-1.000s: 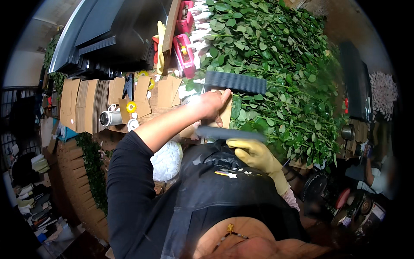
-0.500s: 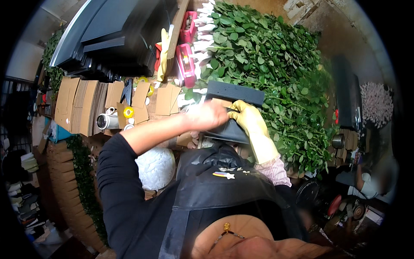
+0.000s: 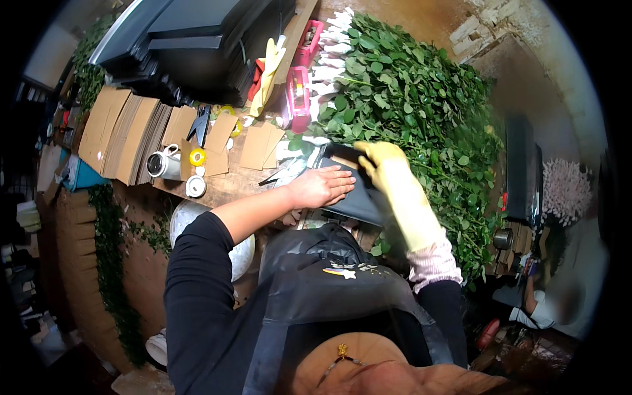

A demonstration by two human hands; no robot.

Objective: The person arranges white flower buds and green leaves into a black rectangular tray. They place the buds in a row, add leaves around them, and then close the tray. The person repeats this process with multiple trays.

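Note:
My left hand (image 3: 321, 187), bare, lies flat on a black folded sheet (image 3: 355, 203) with its fingers stretched out together. My right hand (image 3: 383, 160), in a pale yellow rubber glove, bends its fingers over the sheet's far right edge and grips it there. A dark flap beside this glove is blurred. A bit of brown cardboard (image 3: 343, 161) shows inside the sheet, between the two hands. Just left of the sheet lie silvery scissors (image 3: 284, 175). The sheet rests at the near edge of the wooden table, in front of my black apron.
Leafy green stems with white-wrapped ends (image 3: 415, 99) are heaped behind and to the right. Cardboard pieces (image 3: 259, 147), a yellow tape roll (image 3: 197, 157), a white mug (image 3: 164, 164) and pink holders (image 3: 299, 99) lie leftward. Black sheets (image 3: 191, 46) are stacked far left. Another person (image 3: 536, 303) is at right.
My left hand has gone from a blurred bent-finger pose to lying flat on the sheet. The sheet's raised ribbed far strip no longer shows. The whole view has shifted slightly.

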